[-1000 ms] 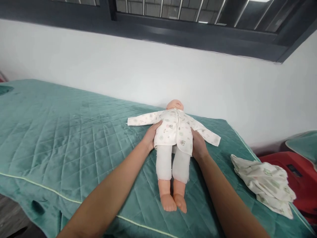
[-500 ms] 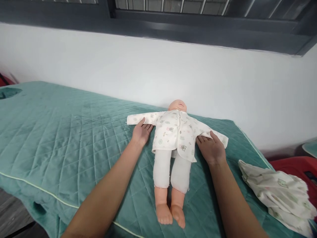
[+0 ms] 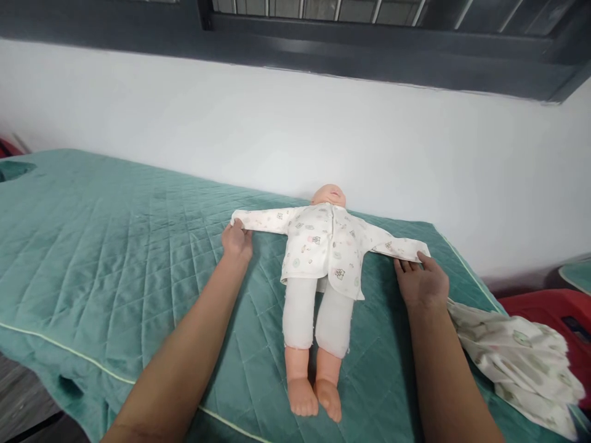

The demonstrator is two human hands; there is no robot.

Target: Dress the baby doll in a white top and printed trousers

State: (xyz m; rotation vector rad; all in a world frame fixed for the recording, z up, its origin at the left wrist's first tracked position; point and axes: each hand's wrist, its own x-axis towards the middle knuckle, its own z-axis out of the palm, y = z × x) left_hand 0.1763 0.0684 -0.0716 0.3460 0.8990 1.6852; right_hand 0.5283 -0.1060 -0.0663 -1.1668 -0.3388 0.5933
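A baby doll (image 3: 300, 394) lies on its back on a green quilted cover, its head toward the wall and its feet toward me. It wears a white printed baby jacket (image 3: 307, 246), closed down the front, with both sleeves stretched out sideways. My left hand (image 3: 237, 239) pinches the cuff of the sleeve on the left. At the end of the other sleeve, my right hand (image 3: 422, 282) has its thumb on top and its fingers beneath the cuff, gripping it. White cloth covers the doll's upper legs; its lower legs and feet are bare.
The green quilted cover (image 3: 129, 264) spreads over the bed-like surface against a white wall (image 3: 277, 129). A crumpled printed white cloth (image 3: 521, 351) lies at the right, beside a red plastic object (image 3: 549, 304). A dark window frame (image 3: 346, 52) runs above.
Both hands have slid outward along the sleeves, from near the doll's body to the cuffs. The sleeves are now held at their ends; the doll stays in place.
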